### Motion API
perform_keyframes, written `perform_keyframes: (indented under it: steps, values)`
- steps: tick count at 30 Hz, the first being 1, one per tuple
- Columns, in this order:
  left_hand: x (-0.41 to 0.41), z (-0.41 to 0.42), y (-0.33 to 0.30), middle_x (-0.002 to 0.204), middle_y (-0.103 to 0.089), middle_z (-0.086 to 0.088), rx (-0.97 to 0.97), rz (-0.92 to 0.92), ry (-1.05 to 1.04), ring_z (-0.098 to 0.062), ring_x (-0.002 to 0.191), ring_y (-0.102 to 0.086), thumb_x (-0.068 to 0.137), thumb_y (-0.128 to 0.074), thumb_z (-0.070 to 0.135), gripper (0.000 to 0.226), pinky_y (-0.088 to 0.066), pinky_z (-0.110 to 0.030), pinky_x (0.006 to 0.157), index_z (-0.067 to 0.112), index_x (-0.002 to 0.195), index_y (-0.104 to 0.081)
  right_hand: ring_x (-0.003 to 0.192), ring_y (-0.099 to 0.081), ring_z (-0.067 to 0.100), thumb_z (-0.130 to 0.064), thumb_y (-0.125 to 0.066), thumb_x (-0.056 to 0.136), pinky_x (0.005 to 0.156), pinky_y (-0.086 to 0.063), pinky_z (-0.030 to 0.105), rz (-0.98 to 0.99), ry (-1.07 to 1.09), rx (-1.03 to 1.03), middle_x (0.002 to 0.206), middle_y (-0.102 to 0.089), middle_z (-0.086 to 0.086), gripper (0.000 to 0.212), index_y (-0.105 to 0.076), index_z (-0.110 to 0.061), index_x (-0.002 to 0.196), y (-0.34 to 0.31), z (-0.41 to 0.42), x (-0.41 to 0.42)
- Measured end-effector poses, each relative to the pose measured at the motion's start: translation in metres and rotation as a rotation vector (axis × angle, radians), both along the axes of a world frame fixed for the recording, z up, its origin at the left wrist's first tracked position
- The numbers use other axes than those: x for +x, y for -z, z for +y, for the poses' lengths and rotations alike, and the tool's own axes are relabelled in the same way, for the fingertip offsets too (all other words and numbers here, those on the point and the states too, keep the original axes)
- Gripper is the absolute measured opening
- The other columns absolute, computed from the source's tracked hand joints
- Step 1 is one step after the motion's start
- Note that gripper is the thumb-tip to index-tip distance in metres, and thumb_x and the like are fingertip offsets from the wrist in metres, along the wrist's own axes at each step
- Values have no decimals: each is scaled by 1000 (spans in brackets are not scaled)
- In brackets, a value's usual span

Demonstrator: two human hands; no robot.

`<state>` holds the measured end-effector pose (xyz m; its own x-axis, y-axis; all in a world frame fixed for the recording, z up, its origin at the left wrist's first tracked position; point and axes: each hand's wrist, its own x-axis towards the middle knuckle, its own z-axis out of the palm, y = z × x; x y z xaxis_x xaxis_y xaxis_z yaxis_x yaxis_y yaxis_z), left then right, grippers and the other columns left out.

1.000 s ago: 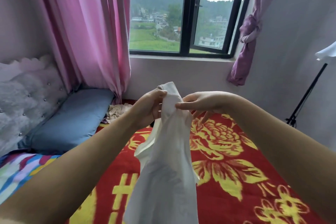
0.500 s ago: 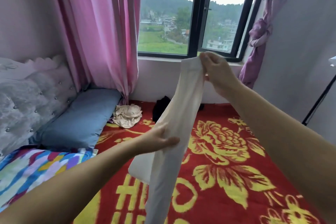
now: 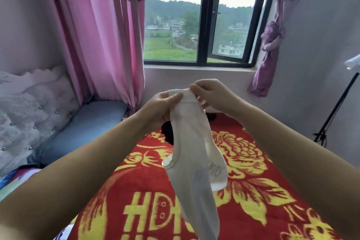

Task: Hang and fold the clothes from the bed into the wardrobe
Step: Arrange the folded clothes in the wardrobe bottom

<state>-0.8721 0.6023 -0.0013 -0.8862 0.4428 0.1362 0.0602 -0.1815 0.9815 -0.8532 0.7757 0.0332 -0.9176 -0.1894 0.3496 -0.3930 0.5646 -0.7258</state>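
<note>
Both hands' fingers (image 3: 176, 96) pinch white garment (image 3: 191, 154) top; it hangs lengthwise, apparently folded.

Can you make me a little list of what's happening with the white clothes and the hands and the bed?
held thing: white garment, hanging down over the bed
left hand: grips the garment's top edge
right hand: pinches the same top edge, close beside the left hand
bed cover: red blanket with yellow flowers
also on bed: dark garment behind the white one, blue pillow on the left
behind: window, pink curtain
wardrobe: not in view
</note>
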Motion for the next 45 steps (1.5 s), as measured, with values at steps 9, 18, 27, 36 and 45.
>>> perform_keyframes:
  steps: [9, 18, 27, 36, 45]
  values:
    - [0, -18, -25, 75, -69, -5, 295, -208, 55, -13, 66, -67, 88, -52, 20, 19, -57, -24, 63, 8, 102, -57, 85, -62, 15, -33, -58, 93, 68, -45, 26, -467, -83, 450, 97, -67, 1, 27, -60, -10, 108, 126, 5, 16]
    - [-18, -58, 3, 76, -55, -14, -681, -132, -312, -21, 57, -54, 93, -59, 31, 25, -46, -32, 64, 8, 82, -61, 52, -34, 14, -16, -44, 95, 52, -29, 29, -94, 243, -170, 55, -38, -1, 35, -41, -14, 60, 92, 24, -21]
    - [5, 5, 24, 106, -62, -2, -848, 546, -338, -18, 99, -59, 88, -61, 42, 40, -48, -32, 85, 18, 118, -51, 53, -32, 11, -14, -50, 93, 49, -27, 20, 110, 174, 71, 56, -38, -4, 40, -37, -16, 54, 9, -14, -19]
    - [-38, -28, 22, 59, -65, -2, -742, 362, -421, -11, 54, -61, 79, -47, -9, 33, -49, -22, 55, 11, 63, -67, 83, -51, 23, -12, -51, 92, 68, -39, 29, 16, 438, 484, 96, -55, 10, 11, -57, -8, 101, -15, 55, -34]
    - [-40, -61, -31, 55, -33, 1, -624, 602, -403, -9, 49, -30, 92, -47, 9, 31, -29, -18, 49, 10, 61, -40, 63, -41, 13, -24, -57, 85, 57, -33, 26, -153, 233, 110, 66, -47, 1, 22, -57, -7, 71, -3, 114, -23]
